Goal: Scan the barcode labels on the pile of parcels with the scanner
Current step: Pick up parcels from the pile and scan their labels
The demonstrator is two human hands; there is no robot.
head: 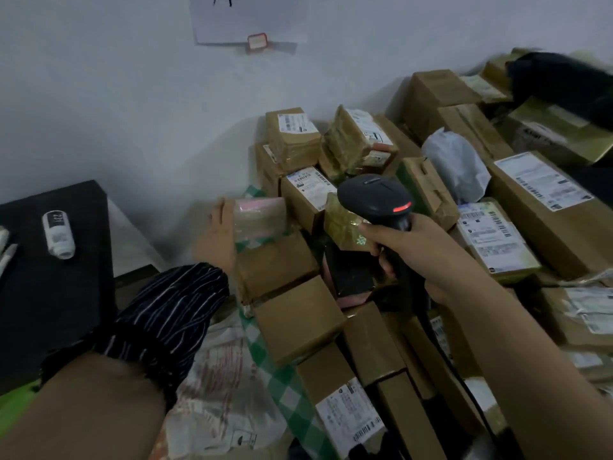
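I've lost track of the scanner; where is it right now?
In the head view the scanner is at centre, gripped by the right hand over the parcels, just right of the small taped parcel that the left hand holds.

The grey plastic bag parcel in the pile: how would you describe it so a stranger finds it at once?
Start at the pile of parcels against the white wall, then go up and right from the scanner in the right hand. The grey plastic bag parcel lies there between boxes. Its neighbours are stiff brown cardboard; it alone is pale, soft and crumpled.
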